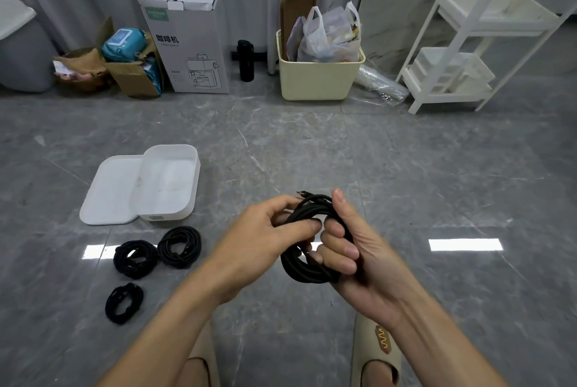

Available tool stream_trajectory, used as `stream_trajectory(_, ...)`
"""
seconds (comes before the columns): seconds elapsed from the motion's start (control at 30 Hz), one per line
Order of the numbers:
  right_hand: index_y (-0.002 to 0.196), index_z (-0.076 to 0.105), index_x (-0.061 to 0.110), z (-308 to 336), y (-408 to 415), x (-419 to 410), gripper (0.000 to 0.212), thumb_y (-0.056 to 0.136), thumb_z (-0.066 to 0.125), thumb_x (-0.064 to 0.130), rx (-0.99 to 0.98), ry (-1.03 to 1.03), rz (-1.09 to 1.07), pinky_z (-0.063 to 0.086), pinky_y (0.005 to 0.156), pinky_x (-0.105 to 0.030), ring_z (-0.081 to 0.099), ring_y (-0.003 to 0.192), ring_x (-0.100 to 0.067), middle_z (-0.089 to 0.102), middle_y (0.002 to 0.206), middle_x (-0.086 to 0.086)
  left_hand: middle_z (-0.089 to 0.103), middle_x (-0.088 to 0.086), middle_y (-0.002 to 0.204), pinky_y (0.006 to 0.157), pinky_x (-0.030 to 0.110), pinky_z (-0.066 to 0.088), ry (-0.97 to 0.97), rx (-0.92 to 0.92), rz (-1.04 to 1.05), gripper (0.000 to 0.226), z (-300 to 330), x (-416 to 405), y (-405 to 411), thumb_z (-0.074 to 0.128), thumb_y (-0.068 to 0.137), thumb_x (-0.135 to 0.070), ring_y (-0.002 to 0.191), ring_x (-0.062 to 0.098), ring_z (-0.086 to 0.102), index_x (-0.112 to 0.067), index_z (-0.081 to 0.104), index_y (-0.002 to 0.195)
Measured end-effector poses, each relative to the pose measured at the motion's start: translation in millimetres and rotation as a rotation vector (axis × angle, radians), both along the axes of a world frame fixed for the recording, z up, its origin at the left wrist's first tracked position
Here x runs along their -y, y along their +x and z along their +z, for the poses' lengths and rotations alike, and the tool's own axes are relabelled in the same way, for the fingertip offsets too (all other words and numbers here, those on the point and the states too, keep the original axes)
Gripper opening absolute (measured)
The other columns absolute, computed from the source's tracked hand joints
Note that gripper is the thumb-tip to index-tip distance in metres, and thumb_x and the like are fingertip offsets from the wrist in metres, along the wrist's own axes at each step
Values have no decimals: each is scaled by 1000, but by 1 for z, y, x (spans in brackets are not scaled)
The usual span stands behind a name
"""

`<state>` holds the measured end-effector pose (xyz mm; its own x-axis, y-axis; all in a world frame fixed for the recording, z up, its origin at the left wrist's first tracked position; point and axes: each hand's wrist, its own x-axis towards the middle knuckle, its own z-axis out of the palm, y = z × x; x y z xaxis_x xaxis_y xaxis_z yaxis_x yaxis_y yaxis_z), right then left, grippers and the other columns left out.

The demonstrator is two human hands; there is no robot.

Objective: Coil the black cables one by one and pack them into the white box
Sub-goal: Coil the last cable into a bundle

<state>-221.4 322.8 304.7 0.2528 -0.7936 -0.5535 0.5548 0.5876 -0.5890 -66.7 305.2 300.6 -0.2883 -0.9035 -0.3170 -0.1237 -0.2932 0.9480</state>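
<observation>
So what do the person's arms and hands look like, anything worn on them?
Both are bare: the left hand and right hand have no gloves, rings or watch that I can see, and no sleeves reach the forearms. Nails are short and unpainted.

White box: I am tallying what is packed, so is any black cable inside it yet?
No: the white box shows only its bare inside, and three coiled black cables lie on the floor beside it.
</observation>
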Motion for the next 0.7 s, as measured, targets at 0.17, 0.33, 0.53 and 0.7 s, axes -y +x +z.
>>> stream_trajectory(0.17, 61, 55, 14, -5, -7, 1, 40, 70, 75, 48, -7, 6, -47, 51, 64, -25, 37, 36, -9, 30, 44, 3, 59, 2, 72, 71, 23, 53, 363, -399, -3, 37, 1, -3, -7, 69, 78, -17, 68, 15, 61, -1, 59, 110)
stream_trajectory(0.33, 59, 50, 15, -6, -4, -2, 43, 61, 87, 37, 24, -15, -69, 51, 54, -25, 32, 35, -9, 26, 41, 5, 47, -3, 59, 59, 20, 50, 385, -469, 74, 7, 10, -10, -22, 58, 84, -3, 56, 11, 49, -8, 56, 80)
stream_trajectory(0.53, 59, 46, 14, 3, 8, -4, 32, 75, 69, 28, 77, -5, -128, 45, 52, -24, 25, 34, -9, 21, 39, 5, 53, -6, 50, 60, 24, 40, 343, -460, 71, 17, 12, -8, -24, 50, 83, 6, 52, 14, 42, -3, 55, 96)
stream_trajectory(0.7, 57, 48, 11, 7, 8, -8, 32, 78, 65, 27, 124, 0, -158, 42, 45, -22, 24, 31, -8, 21, 38, 4, 39, 3, 59, 60, 27, 46, 366, -411, 81, 50, 9, -5, -17, 61, 63, -3, 51, 18, 47, -8, 52, 113)
